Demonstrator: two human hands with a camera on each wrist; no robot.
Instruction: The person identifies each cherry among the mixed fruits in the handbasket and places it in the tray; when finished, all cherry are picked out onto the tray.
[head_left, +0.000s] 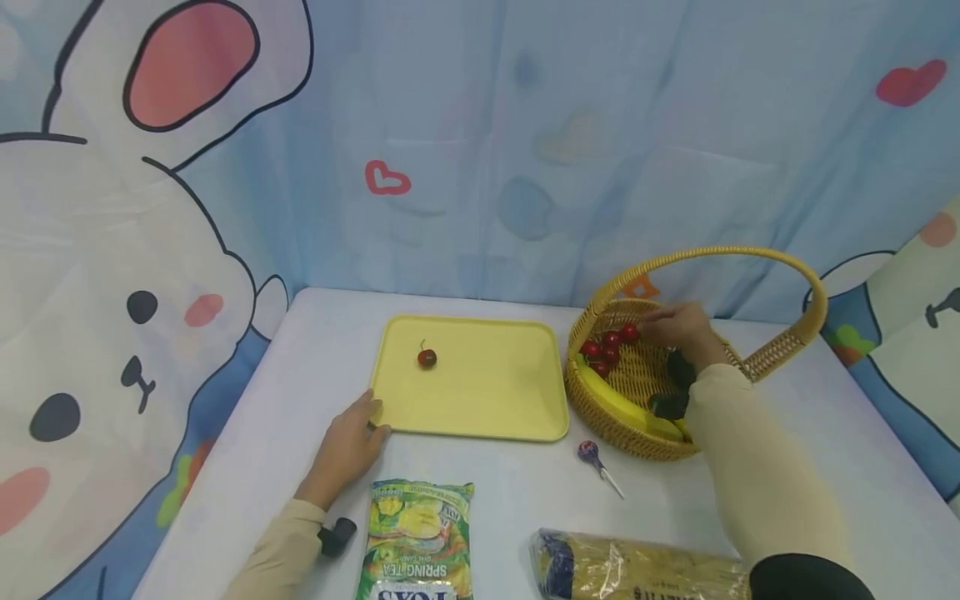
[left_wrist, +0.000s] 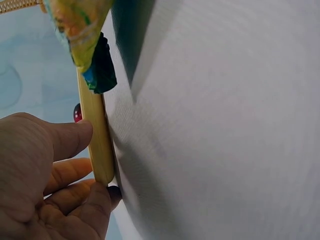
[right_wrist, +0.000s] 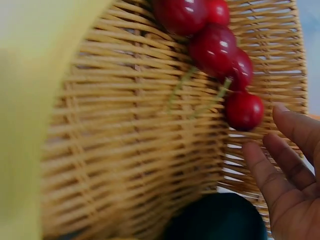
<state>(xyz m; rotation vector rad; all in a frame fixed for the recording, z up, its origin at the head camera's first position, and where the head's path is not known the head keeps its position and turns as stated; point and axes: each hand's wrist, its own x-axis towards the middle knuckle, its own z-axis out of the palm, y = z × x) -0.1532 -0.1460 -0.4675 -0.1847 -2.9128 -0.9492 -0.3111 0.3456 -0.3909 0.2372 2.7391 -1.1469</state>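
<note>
My left hand (head_left: 348, 443) grips the near left corner of a yellow tray (head_left: 487, 392); in the left wrist view its thumb lies on the tray's rim (left_wrist: 95, 135), fingers around the corner. One dark red cherry (head_left: 427, 358) with a stem sits on the tray. Over the wicker basket (head_left: 648, 446) is my right hand (head_left: 684, 332), its fingers spread just beside a red cherry (right_wrist: 243, 111), with a small gap between. Several more cherries (head_left: 611, 354) cluster at the basket's left side. A banana (head_left: 622, 407) and dark green rounded things (right_wrist: 217, 220) are also inside.
A lollipop (head_left: 589, 452) lies in front of the basket. Nearer me are a green candy bag (head_left: 416, 533) and a clear-wrapped pasta packet (head_left: 645, 567). The basket's tall handle (head_left: 720, 252) arches over its far side. A printed curtain (head_left: 465, 233) hangs behind the table.
</note>
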